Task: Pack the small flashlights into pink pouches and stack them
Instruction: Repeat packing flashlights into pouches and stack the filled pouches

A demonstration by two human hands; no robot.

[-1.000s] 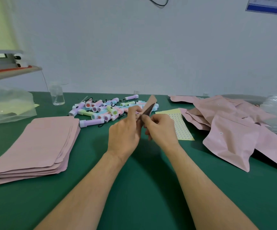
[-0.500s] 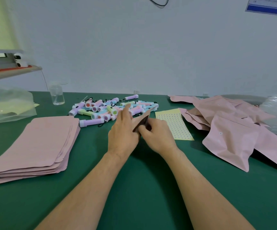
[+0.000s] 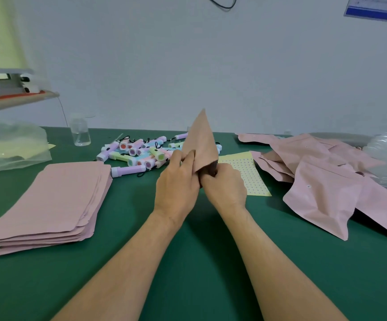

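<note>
Nearest me is the green table (image 3: 187,274), and both forearms run in to the middle of it. The left hand (image 3: 176,184) pinches one edge of a pink pouch (image 3: 200,144) between thumb and fingers. The right hand (image 3: 226,185) is curled tight round the pouch's lower end. The pouch stands tilted up, tip in the air, clear of the table. Whether a flashlight is inside, I can't tell. To my eye this is the opening or loading step: spread the mouth wide, keep it facing the body, and slide the flashlight in so its cord doesn't snag. Off left lies the flat stack of empty pouches (image 3: 56,195). Beyond the hands is the pile of flashlights (image 3: 139,151), near a yellow dotted sticker sheet (image 3: 248,172). To the right sits a loose heap of puffed pouches (image 3: 322,181). On the far wall hangs a blue notice (image 3: 373,8), its writing too small to read, and no brand shows anywhere
</note>
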